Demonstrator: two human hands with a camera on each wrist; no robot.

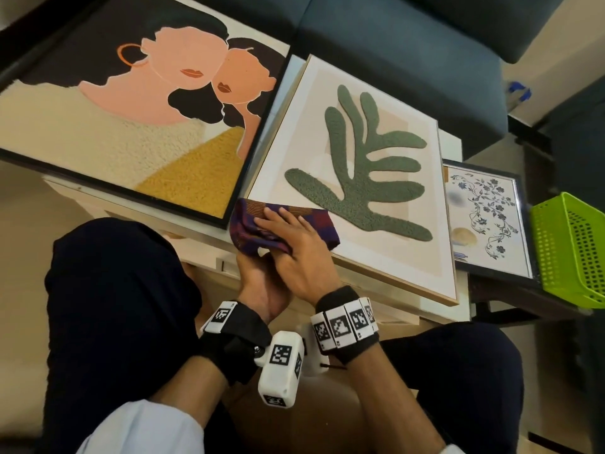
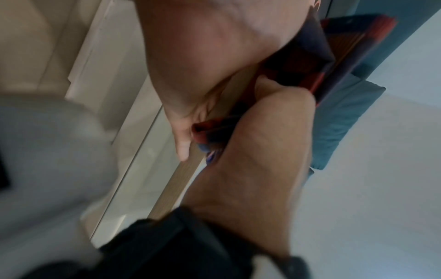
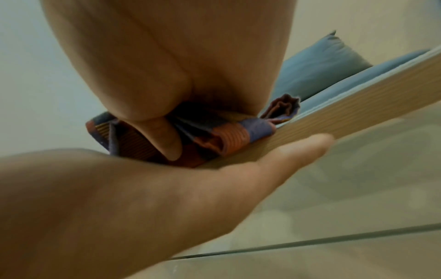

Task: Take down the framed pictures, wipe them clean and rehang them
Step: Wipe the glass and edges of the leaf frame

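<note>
The wooden-framed green leaf picture [image 1: 360, 152] lies flat on the white table [image 1: 196, 245]. A purple and red checked cloth [image 1: 245, 221] is draped over its near-left corner. My right hand [image 1: 291, 237] lies on the cloth with fingers spread flat. In the right wrist view its thumb [image 3: 167, 139] clamps the hanging fold of cloth [image 3: 229, 136] against the frame's wooden edge [image 3: 334, 120]. My left hand [image 1: 258, 283] sits just below that corner, palm up. Its straight fingers [image 3: 298, 149] run along the frame's edge, under the cloth [image 2: 310, 56].
A large black-framed picture of two faces [image 1: 131, 109] lies to the left, touching the leaf picture. A small floral picture [image 1: 484, 217] lies to the right, beside a green plastic basket [image 1: 569, 250]. A dark blue sofa [image 1: 393, 44] stands behind the table. My knees [image 1: 114, 306] flank the table's near edge.
</note>
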